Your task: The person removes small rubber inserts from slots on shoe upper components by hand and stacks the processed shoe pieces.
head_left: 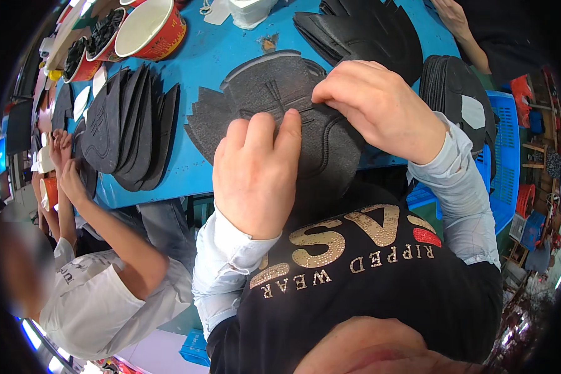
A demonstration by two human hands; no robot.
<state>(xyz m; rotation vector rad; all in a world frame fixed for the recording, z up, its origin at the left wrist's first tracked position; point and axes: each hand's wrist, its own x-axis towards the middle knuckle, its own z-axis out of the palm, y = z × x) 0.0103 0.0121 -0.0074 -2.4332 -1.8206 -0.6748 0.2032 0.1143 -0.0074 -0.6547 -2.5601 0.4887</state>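
Observation:
A dark grey felt-like piece (255, 84) with a rounded end, pointed tabs and raised lines lies in front of me at the table edge, on top of similar pieces. My left hand (255, 168) rests on its left part, fingers curled down and thumb pointing away from me. Over the right part is my right hand (380, 106), its fingertips pinched together low against the surface. Thin dark lines cross the felt between the two hands. The fingertips of both hands are partly hidden, so anything small in them cannot be made out.
Stacks of similar dark pieces stand on the blue table (199, 68): one left (131, 124), one beyond (361, 31), one right (449, 81). Red-and-white tubs (149, 31) are far left. A blue crate (505, 143) stands right. Other people's hands work left (71, 177) and far right (452, 19).

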